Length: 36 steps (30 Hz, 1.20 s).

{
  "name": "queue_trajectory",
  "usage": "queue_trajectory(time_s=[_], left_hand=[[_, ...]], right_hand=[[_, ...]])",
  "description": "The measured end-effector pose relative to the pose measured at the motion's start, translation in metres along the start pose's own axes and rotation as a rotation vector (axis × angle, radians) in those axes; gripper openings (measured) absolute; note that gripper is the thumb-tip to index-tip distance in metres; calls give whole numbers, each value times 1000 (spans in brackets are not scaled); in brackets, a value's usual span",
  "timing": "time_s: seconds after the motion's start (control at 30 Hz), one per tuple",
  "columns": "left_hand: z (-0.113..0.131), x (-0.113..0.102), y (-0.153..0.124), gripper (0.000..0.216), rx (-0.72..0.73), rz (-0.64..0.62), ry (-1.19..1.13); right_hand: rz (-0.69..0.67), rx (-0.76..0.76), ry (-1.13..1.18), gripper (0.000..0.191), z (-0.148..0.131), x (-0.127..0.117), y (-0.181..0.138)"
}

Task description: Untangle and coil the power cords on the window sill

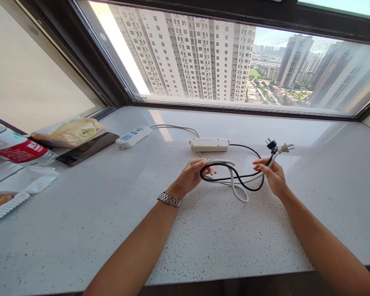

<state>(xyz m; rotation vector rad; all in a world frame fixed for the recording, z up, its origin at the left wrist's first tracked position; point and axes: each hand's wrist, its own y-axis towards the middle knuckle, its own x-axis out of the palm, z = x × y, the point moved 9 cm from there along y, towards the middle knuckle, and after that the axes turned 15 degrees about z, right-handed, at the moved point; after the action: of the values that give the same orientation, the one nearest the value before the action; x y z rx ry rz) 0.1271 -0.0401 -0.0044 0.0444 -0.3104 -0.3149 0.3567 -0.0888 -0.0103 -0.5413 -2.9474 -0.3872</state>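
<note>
Two power cords (232,178), black and white, ran sideways over the worktop (111,230) from the left hand (189,176), pinching their looped end, to the right hand (275,177), pinching them near their plugs (271,145).

Viewed through the remote head camera, the counter shows me no legible word or number. On the red label (17,151) of the bottle (51,157) at far left, I see white lettering, turned on its side near the label's edge, but it is too blurred for me to spell out with certainty. A small coloured emblem (86,131) stands on the yellowish soft packet (66,135) behind it, its print too small for me to read.
</note>
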Motion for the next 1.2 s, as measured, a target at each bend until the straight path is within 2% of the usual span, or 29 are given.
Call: queue_trajectory(time_s=[0.1, 0.23, 0.37, 0.47, 0.6, 0.73, 0.8, 0.83, 0.9, 0.97, 1.03, 1.1, 1.13, 1.2], left_hand=[[0, -10, 5, 31, 20, 61, 58], [5, -14, 5, 28, 79, 111, 77], [9, -13, 3, 24, 145, 124, 165], [5, -9, 2, 26, 106, 81, 172], [-2, -6, 0, 32, 13, 50, 146], [-1, -23, 1, 46, -19, 235, 53], [0, -28, 1, 53, -45, 271, -21], [-1, -28, 2, 54, -72, 263, -45], [-6, -27, 3, 54, -156, 229, -62], [-14, -28, 4, 53, -268, 209, -58], [-23, -30, 3, 56, -379, 203, -37], [-29, -30, 1, 59, -452, 202, -5], [-30, -30, 0, 59, -469, 206, 3], [-30, -30, -1, 57, -478, 226, 1]], right_hand=[[-35, -45, -163, 26, 3, 3, -1], [-274, 3, -453, 29, 22, 24, -11], [-473, -117, -763, 26, 23, 39, -20], [-591, -172, -903, 34, 21, 44, -26], [-698, -167, -986, 53, 16, 45, -34], [-813, -59, -960, 57, 16, 43, -46], [-822, -80, -904, 58, 12, 41, -47], [-786, -123, -858, 59, 6, 39, -44], [-616, -267, -764, 60, -12, 32, -32], [-317, -471, -738, 55, -34, 16, -16], [38, -648, -812, 49, -52, -5, -6], [307, -729, -937, 46, -57, -19, -3], [381, -737, -998, 47, -55, -21, -3], [412, -736, -1077, 47, -48, -17, -2]])
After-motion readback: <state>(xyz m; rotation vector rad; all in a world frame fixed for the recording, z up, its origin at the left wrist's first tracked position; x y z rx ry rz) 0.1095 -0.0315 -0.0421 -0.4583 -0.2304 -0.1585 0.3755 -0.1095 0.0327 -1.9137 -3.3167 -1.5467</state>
